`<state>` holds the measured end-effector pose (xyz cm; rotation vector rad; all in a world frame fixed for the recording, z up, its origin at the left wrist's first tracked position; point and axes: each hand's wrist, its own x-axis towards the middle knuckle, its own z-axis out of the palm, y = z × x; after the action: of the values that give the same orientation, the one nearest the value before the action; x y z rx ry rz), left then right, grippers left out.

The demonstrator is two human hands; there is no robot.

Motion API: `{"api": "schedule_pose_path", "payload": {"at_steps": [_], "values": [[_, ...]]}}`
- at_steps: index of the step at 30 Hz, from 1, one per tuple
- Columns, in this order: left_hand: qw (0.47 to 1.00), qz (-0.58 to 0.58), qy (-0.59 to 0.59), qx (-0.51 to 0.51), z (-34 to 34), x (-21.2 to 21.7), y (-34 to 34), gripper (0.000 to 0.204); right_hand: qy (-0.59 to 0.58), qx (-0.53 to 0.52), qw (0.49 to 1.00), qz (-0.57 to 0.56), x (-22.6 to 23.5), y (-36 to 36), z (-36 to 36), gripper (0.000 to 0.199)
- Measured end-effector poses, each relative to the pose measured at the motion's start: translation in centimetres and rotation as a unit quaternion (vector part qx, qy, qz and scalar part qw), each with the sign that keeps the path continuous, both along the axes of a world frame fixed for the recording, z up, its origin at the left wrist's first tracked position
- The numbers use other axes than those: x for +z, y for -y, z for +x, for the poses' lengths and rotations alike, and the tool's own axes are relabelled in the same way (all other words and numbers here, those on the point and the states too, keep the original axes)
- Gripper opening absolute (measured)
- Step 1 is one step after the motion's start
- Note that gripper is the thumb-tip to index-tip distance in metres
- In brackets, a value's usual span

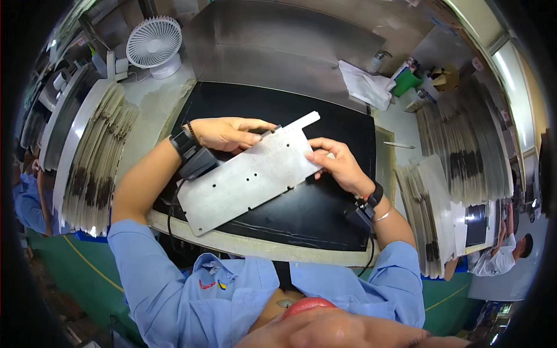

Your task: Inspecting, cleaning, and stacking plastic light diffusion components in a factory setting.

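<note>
A long flat grey metal plate [249,174] with small holes lies tilted over a black mat [301,214], its narrow tab pointing up and right. My left hand [223,133] grips the plate's upper left edge, fingers curled over it. My right hand [336,165] pinches the plate's right edge near the tab. Both wrists wear dark bands with black devices. The plate's lower left corner reaches past the mat's front edge.
Stacks of similar metal sheets stand at the left [96,156] and right [441,203]. A white desk fan [154,45] sits at the back left, a white cloth [365,84] at the back right. Another person [505,255] sits far right, another [26,197] far left.
</note>
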<state>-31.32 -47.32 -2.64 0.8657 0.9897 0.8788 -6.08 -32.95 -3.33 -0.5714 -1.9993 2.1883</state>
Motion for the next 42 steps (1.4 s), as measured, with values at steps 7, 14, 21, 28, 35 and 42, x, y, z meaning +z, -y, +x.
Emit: {"api": "schedule_pose_path", "payload": {"at_steps": [7,14,21,28,35,42], "values": [[0.996,0.0,0.082,-0.046,0.3,-3.4,-1.8,0.051,0.07,-0.058,0.992,0.086,-0.6,-2.5,-0.6,0.039],[0.996,-0.023,0.077,-0.046,-0.1,-3.7,-1.9,0.053,0.104,-0.078,0.991,0.032,-1.0,-3.0,-2.9,0.04],[0.996,-0.035,0.076,-0.028,0.5,-3.0,-1.7,0.052,0.039,-0.074,0.996,-0.004,-1.9,-3.1,-2.4,0.037],[0.996,-0.033,0.074,-0.024,0.7,-2.8,-1.7,0.049,0.061,-0.078,0.995,0.019,-1.6,-3.0,-2.4,0.032],[0.999,-0.018,0.047,-0.016,0.8,-3.0,-1.8,0.05,0.003,-0.056,0.998,-0.035,-2.6,-3.6,-1.9,0.03],[0.999,-0.031,0.031,-0.021,0.8,-2.9,-1.8,0.05,0.036,-0.049,0.997,-0.048,-2.1,-3.9,-2.2,0.029]]}}
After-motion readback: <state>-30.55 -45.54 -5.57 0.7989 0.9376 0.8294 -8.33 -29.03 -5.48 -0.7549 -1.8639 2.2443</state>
